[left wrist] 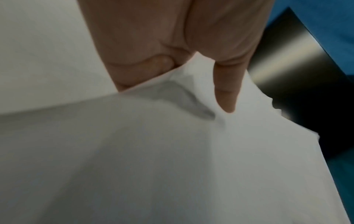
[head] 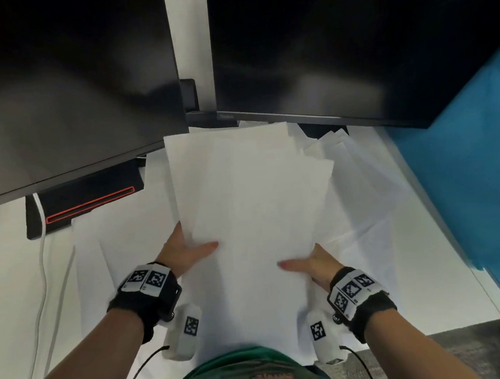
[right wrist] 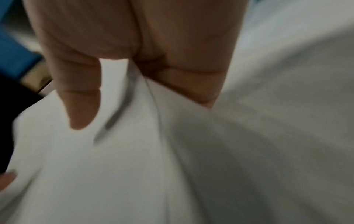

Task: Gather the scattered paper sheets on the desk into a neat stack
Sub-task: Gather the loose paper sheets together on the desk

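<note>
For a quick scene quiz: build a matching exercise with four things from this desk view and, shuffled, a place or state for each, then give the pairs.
Things:
1. paper sheets
2. left hand
3. right hand
4. blue partition

Places or states:
A. stands along the desk's right side
B. pinches the sheets' near left edge, thumb on top
C. held up by both hands, fanned unevenly
D. pinches the sheets' near right edge, thumb on top

Pairs: 1-C, 2-B, 3-D, 4-A
</note>
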The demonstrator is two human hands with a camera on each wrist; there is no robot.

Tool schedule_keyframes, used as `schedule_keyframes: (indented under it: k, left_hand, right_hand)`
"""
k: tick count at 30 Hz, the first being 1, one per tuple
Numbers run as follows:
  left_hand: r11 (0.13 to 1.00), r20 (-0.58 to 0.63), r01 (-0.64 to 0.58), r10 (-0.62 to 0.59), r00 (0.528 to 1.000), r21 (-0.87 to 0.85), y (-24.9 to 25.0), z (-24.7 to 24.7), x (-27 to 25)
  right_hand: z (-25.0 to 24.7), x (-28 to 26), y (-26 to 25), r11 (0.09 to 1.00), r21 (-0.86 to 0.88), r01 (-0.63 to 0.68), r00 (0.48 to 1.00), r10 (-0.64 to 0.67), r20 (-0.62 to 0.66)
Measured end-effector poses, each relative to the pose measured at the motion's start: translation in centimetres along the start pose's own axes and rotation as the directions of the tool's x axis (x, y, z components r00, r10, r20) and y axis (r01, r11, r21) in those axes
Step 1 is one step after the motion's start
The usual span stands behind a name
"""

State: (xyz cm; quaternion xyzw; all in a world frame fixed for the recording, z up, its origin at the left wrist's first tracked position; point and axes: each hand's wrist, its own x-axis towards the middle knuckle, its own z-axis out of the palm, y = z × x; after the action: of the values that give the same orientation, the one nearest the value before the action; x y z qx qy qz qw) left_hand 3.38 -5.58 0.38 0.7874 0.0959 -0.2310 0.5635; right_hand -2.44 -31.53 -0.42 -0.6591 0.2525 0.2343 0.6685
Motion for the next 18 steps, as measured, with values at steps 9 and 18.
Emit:
schedule_keyframes:
  k: [9,18]
  left_hand:
    - [0.981,0.235,-0.039,-0.006,0.972,0.188,0.8,0.5,-0.6]
    - [0.960,-0.502,0.094,0.054,0.863,0.264,-2.1,-2.3,-2.1]
  right_hand:
    - [0.4,0.2,-1.0,0.990,0.120,0.072,0.990,-0.056,-0.130]
    - [-0.4,0.9,-1.2,0.996,0.054,0.066,0.941,-0.044,-0.336]
